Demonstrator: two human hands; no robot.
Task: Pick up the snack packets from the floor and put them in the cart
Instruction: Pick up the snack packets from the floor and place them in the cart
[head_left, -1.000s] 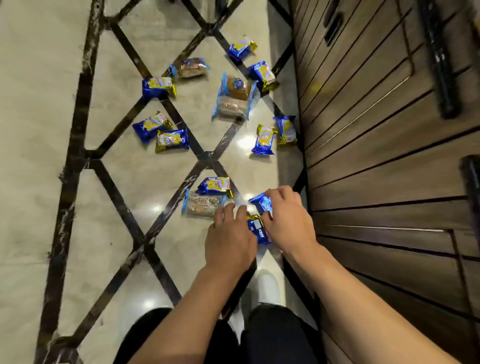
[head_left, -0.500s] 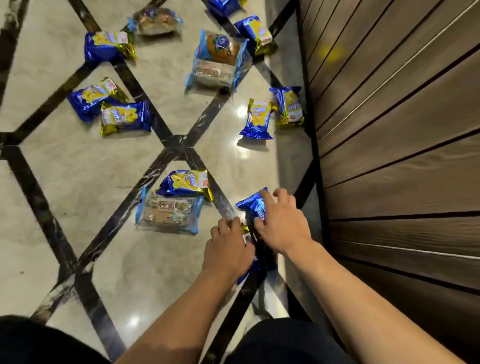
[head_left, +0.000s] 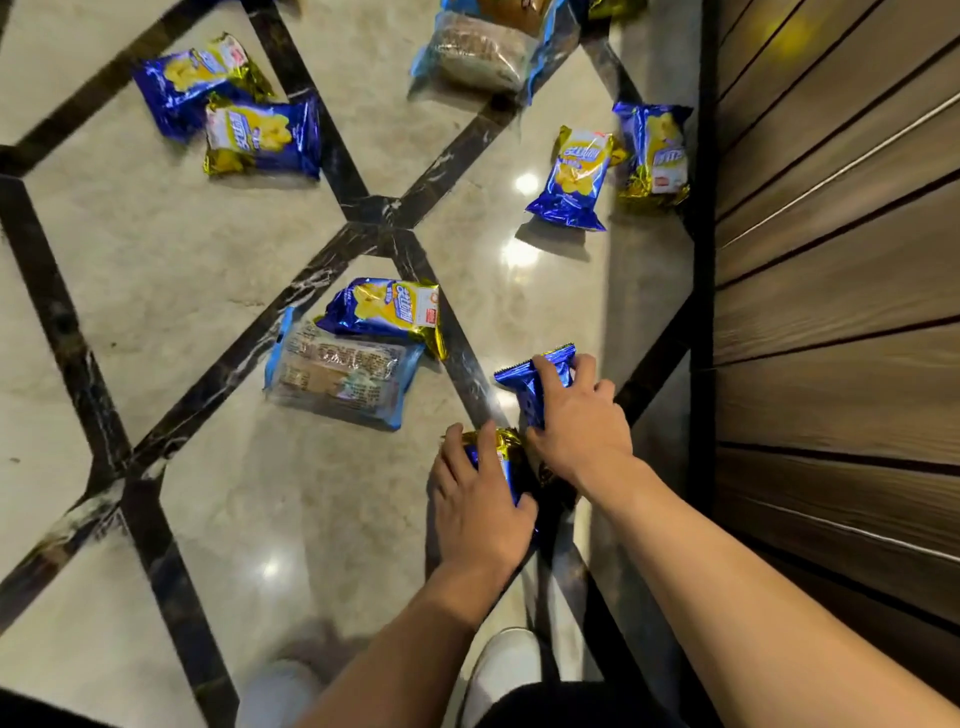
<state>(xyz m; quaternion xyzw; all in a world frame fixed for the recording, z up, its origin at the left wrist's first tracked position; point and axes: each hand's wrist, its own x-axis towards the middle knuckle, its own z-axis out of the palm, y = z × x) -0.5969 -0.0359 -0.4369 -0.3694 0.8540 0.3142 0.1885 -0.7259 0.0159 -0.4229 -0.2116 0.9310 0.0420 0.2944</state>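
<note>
Blue snack packets, one in each hand, low by the wooden wall.

Left hand curls on a blue-and-gold packet; right hand pinches a blue packet nearer the wall. Squeeze softly, lift both together. No cart shows.

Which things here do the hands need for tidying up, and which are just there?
Needed: left hand on a blue packet; right hand on another; loose packets on the floor.

Just there: wooden wall, shoes.
</note>
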